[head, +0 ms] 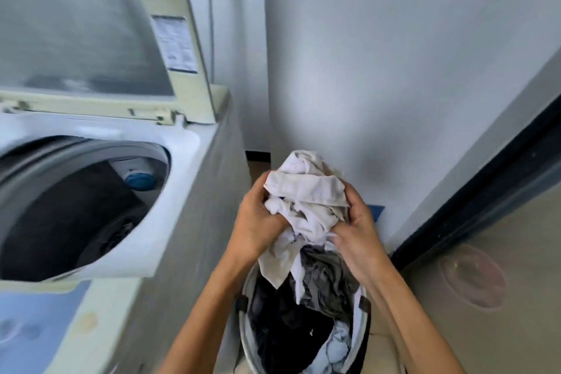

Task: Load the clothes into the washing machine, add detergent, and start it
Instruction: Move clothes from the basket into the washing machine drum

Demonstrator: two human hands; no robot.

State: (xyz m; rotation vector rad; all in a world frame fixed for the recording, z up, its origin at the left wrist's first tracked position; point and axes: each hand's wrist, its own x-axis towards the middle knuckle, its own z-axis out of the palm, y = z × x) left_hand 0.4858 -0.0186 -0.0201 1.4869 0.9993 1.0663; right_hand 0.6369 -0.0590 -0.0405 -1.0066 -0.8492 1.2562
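a bundle of white clothes is held between 2 hands above a laundry basket. the left hand is curled round the bundle's left side, with its fingers buried in the cloth. the right hand is curled round the lower right side, with the thumb pressed on top of the fabric. loose white ends hang down from the bundle to the basket's mouth.

inside the basket, a grey garment is seen near the top, with dark clothes below it and a pale piece at the bottom edge of the view.

the washing machine stands just beside the basket, on its left. its lid is raised and leans back, and a printed label is stuck on the lid's right frame. the drum is open, and dark fabric is seen lying inside it. a blue cap is set at the drum's upper right rim. a pale blue control panel is seen at the machine's near edge; its markings are too blurred to be read.

a white wall stands behind the hands, with a piece of blue tape on it near the right hand. a blue hose runs down behind the machine. a shiny beige floor is seen on the right.
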